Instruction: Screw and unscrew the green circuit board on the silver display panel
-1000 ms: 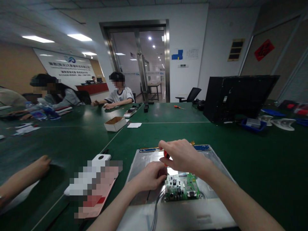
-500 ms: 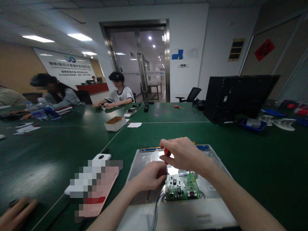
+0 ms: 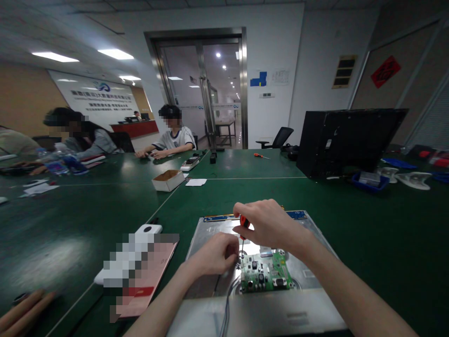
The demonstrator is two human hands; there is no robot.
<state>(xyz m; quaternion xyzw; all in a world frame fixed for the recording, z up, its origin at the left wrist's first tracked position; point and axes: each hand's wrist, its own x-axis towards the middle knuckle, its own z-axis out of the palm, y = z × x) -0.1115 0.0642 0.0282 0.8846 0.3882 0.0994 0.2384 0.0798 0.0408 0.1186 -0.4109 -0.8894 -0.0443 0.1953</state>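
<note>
Item: pink case, strip of green bench between it and the metal panel's left edge. Item: my left hand, drawn back slightly since the earlier frame, baring more screwdriver shaft; fingers curled, grip on anything I cannot tell. Item: my right hand, fingers clamped on the red-orange screwdriver, shaft pointing down near the upper left corner of the circuit board, which lies on the panel. Item: bench surface beyond the panel's right edge.

Office with glass doors, reception desk

two screwdrivers, one green board
</note>
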